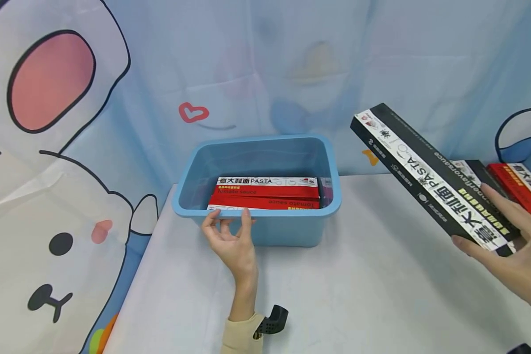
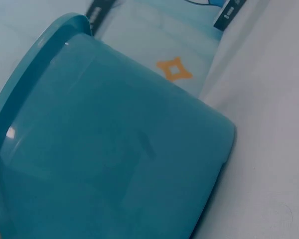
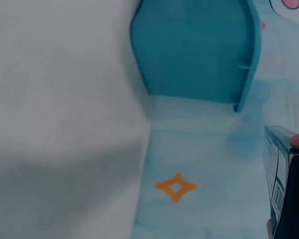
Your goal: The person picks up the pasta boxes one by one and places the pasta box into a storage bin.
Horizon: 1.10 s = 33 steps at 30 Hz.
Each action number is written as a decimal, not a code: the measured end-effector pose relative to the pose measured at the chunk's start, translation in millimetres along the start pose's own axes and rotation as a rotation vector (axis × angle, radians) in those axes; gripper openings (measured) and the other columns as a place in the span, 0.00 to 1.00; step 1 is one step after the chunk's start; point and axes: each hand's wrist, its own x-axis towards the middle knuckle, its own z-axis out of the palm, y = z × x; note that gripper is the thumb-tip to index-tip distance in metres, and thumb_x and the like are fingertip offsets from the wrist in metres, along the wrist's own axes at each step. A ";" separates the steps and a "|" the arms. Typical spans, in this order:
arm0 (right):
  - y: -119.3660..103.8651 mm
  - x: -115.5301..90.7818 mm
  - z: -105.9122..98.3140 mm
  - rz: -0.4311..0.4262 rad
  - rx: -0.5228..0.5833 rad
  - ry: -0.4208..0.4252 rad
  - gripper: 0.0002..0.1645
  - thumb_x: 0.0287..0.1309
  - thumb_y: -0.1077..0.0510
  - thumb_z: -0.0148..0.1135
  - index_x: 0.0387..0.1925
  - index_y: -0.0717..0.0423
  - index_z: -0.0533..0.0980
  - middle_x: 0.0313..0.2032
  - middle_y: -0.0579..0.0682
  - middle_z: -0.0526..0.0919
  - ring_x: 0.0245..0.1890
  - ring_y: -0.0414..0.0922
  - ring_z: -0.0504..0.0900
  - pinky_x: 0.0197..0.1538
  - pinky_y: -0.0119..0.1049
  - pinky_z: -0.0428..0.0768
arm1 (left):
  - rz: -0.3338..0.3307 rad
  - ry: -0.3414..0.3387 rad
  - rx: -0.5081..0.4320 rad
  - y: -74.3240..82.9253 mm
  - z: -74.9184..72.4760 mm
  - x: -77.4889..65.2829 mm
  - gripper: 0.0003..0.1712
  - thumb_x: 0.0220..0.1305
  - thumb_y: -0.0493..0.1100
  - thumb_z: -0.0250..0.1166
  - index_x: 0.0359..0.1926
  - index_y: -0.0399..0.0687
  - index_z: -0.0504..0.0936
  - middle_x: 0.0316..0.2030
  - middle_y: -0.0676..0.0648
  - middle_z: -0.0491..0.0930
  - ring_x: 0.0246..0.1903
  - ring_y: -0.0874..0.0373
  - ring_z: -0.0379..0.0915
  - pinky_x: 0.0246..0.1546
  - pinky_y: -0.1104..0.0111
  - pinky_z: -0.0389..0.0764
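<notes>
A blue plastic bin (image 1: 265, 228) stands on the table near the backdrop. Inside it lie red pasta boxes (image 1: 265, 191) marked "Tomato sauce", with a dark edge showing at their right. My left hand (image 1: 232, 243) grips the bin's front rim, its fingertips up at the lip. To the right, my right hand (image 1: 522, 246) holds a long black pasta box (image 1: 429, 172) by its near end, thumb and fingers on opposite edges. The box hangs in the air, tilted, its far end pointing up and left towards the bin. In the right wrist view, one end of this box (image 3: 278, 174) shows.
Behind the held box, another black box (image 1: 473, 169) and a red box (image 1: 522, 187) lie at the table's right back. A printed curtain (image 1: 292, 64) hangs behind and at the left of the white table (image 1: 371, 285).
</notes>
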 end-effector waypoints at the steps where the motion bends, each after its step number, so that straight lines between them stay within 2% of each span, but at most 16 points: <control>1: 1.1 -0.7 0.0 -0.012 0.011 0.015 0.61 0.54 0.67 0.78 0.83 0.49 0.54 0.74 0.74 0.60 0.64 0.69 0.62 0.61 0.09 0.50 | -0.016 -0.021 -0.001 -7.3 4.0 0.1 0.30 0.62 0.25 0.69 0.58 0.34 0.63 0.50 0.39 0.67 0.43 0.54 0.74 0.37 0.60 0.92; 2: 1.9 -1.1 0.2 -0.018 0.017 0.021 0.61 0.54 0.67 0.78 0.83 0.48 0.54 0.73 0.74 0.61 0.63 0.69 0.62 0.53 0.05 0.46 | -0.032 -0.041 -0.002 -14.4 8.2 0.4 0.30 0.62 0.25 0.69 0.59 0.33 0.62 0.50 0.37 0.66 0.44 0.54 0.74 0.37 0.60 0.92; 4: -1.6 2.0 -0.4 -0.052 0.043 0.019 0.62 0.52 0.69 0.79 0.82 0.49 0.56 0.72 0.74 0.62 0.61 0.68 0.63 0.47 0.02 0.49 | -0.047 -0.064 -0.005 -21.5 12.2 0.6 0.31 0.62 0.25 0.69 0.60 0.31 0.62 0.52 0.34 0.66 0.44 0.53 0.74 0.38 0.60 0.92; 6: -8.1 8.0 -0.9 -0.099 0.073 0.006 0.61 0.51 0.69 0.79 0.82 0.48 0.58 0.72 0.73 0.63 0.62 0.60 0.63 0.45 0.01 0.52 | -0.046 -0.070 -0.007 -21.5 12.0 0.1 0.32 0.62 0.25 0.70 0.60 0.31 0.61 0.54 0.31 0.65 0.45 0.53 0.74 0.38 0.60 0.92; 7: -12.4 11.3 -0.8 -0.116 0.083 -0.007 0.60 0.51 0.69 0.80 0.81 0.49 0.59 0.72 0.74 0.64 0.62 0.61 0.64 0.45 0.01 0.52 | -0.045 -0.072 -0.007 -21.5 12.1 0.0 0.31 0.62 0.25 0.70 0.60 0.33 0.62 0.54 0.31 0.65 0.45 0.53 0.74 0.38 0.60 0.92; 11: -26.4 29.7 2.0 -0.218 0.121 -0.048 0.60 0.45 0.69 0.82 0.79 0.51 0.63 0.68 0.74 0.69 0.59 0.36 0.63 0.46 0.03 0.60 | -0.037 -0.078 0.005 -21.6 12.6 0.5 0.31 0.62 0.26 0.70 0.60 0.38 0.63 0.54 0.36 0.67 0.46 0.52 0.75 0.38 0.60 0.92; 12: -30.7 35.5 3.1 -0.248 0.118 -0.060 0.61 0.43 0.70 0.83 0.79 0.52 0.64 0.67 0.74 0.70 0.59 0.38 0.64 0.47 0.03 0.59 | -0.037 -0.078 0.006 -21.6 12.8 0.7 0.30 0.63 0.26 0.70 0.59 0.39 0.63 0.54 0.38 0.67 0.46 0.52 0.75 0.38 0.60 0.92; 14: -38.7 48.2 6.3 -0.301 0.124 -0.091 0.62 0.40 0.70 0.84 0.78 0.52 0.65 0.66 0.72 0.72 0.55 0.31 0.63 0.46 0.05 0.59 | -0.036 -0.078 0.008 -21.7 12.8 1.1 0.30 0.63 0.26 0.70 0.59 0.40 0.64 0.54 0.41 0.68 0.46 0.52 0.75 0.39 0.60 0.92; 16: -47.6 61.2 10.6 -0.343 0.137 -0.136 0.63 0.38 0.71 0.84 0.78 0.50 0.67 0.67 0.69 0.73 0.55 0.34 0.66 0.46 0.07 0.62 | -0.039 -0.076 0.005 -21.9 12.4 1.0 0.30 0.63 0.26 0.70 0.60 0.40 0.64 0.54 0.41 0.68 0.46 0.52 0.75 0.39 0.60 0.92; 19: -61.2 80.2 17.6 -0.400 0.160 -0.230 0.62 0.38 0.69 0.84 0.77 0.49 0.68 0.70 0.64 0.72 0.62 0.42 0.72 0.48 0.15 0.68 | -0.051 -0.071 -0.003 -22.3 11.3 0.7 0.31 0.62 0.26 0.70 0.59 0.40 0.64 0.54 0.41 0.69 0.46 0.52 0.75 0.39 0.59 0.92; 21: -70.8 91.7 22.6 -0.438 0.185 -0.305 0.60 0.40 0.68 0.84 0.77 0.48 0.68 0.71 0.64 0.72 0.68 0.57 0.72 0.60 0.32 0.77 | -0.055 -0.066 -0.005 -22.7 10.5 0.6 0.31 0.62 0.26 0.70 0.60 0.38 0.63 0.55 0.41 0.69 0.46 0.53 0.75 0.39 0.60 0.92; 23: -81.4 101.5 27.8 -0.479 0.207 -0.371 0.58 0.42 0.65 0.84 0.76 0.48 0.69 0.71 0.62 0.73 0.70 0.68 0.69 0.69 0.53 0.74 | -0.060 -0.064 -0.008 -22.7 10.9 0.5 0.31 0.62 0.26 0.70 0.60 0.38 0.63 0.54 0.39 0.69 0.46 0.53 0.75 0.39 0.60 0.92; 25: -90.6 109.2 34.1 -0.531 0.208 -0.424 0.56 0.44 0.63 0.84 0.76 0.49 0.69 0.70 0.62 0.74 0.68 0.66 0.72 0.64 0.59 0.77 | -0.061 -0.063 -0.011 -22.1 11.9 0.2 0.30 0.62 0.26 0.70 0.59 0.37 0.64 0.52 0.39 0.68 0.45 0.54 0.74 0.38 0.60 0.92; 27: -100.5 115.2 40.7 -0.562 0.205 -0.476 0.55 0.45 0.62 0.84 0.76 0.49 0.70 0.69 0.60 0.75 0.64 0.61 0.76 0.60 0.51 0.80 | -0.059 -0.063 -0.015 -22.2 12.6 0.1 0.30 0.61 0.25 0.71 0.58 0.37 0.64 0.50 0.40 0.68 0.43 0.55 0.74 0.37 0.59 0.92; 30: -111.9 123.8 51.6 -0.604 0.195 -0.549 0.53 0.47 0.61 0.82 0.75 0.51 0.70 0.69 0.60 0.75 0.54 0.52 0.79 0.42 0.36 0.78 | -0.054 -0.060 -0.016 -21.7 13.2 0.4 0.30 0.61 0.24 0.71 0.58 0.36 0.64 0.48 0.43 0.67 0.42 0.55 0.74 0.36 0.59 0.92; 33: -120.3 130.1 62.3 -0.603 0.216 -0.620 0.50 0.49 0.63 0.80 0.75 0.53 0.70 0.70 0.60 0.74 0.50 0.49 0.80 0.42 0.38 0.80 | -0.049 -0.059 -0.013 -22.3 13.0 1.5 0.30 0.61 0.24 0.71 0.58 0.32 0.63 0.48 0.43 0.65 0.41 0.56 0.73 0.35 0.60 0.92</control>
